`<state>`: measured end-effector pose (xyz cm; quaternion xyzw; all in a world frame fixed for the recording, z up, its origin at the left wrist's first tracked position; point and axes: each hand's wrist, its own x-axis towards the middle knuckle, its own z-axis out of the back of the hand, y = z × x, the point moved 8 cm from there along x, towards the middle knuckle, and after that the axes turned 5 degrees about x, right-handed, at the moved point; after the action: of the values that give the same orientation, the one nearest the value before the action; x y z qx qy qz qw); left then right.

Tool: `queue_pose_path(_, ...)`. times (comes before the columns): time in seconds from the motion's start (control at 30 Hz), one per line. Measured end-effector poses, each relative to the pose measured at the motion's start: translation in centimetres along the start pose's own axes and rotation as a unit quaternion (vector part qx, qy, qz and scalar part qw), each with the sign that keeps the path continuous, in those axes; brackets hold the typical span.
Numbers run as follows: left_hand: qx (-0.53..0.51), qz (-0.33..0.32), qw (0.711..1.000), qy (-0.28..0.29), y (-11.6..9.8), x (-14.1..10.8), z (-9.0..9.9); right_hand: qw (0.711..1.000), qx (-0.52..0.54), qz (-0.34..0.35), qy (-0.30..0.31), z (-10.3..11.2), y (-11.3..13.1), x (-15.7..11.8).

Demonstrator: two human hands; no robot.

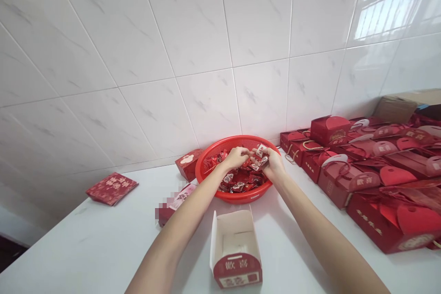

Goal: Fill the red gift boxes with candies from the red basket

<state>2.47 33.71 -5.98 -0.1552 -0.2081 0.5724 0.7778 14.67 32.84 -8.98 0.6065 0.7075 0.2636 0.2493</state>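
Note:
A round red plastic basket stands by the wall, filled with small wrapped candies in red, white and dark wrappers. Over it, my right hand is closed around a few wrapped candies, which show between its fingers. My left hand hovers above the basket too, its fingers bent together towards the right hand; what they hold, if anything, is hidden. Between my forearms, in front of the basket, sits an open red gift box with a bare cream inside.
Rows of closed red gift boxes with rope handles fill the right side. A cardboard box is behind them. Flat red packets lie at the left. Two more red boxes sit left of the basket. A tiled wall bounds the table.

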Motion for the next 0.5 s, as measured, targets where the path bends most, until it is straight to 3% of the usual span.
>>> queue_pose_path(0.13, 0.106, 0.012, 0.993, 0.053, 0.9, -0.7, -1.2, 1.0, 0.014, -0.008, -0.026, 0.3, 0.4, -0.5)
queue_pose_path(0.23, 0.161, 0.03, 0.985, 0.059, 1.5, -0.9, -1.7, 0.999, 0.018, -0.005, -0.035, 0.0, 0.8, -1.1)
queue_pose_path(0.37, 0.164, 0.051, 0.985, 0.024, 1.7, -0.6, -0.7, 0.998, 0.018, 0.001, -0.059, -0.2, 0.9, -1.7)
queue_pose_path(0.5, 0.095, 0.049, 0.991, -0.074, 1.2, -0.9, 2.2, 0.997, 0.011, -0.001, -0.074, -0.3, 0.9, -1.9)
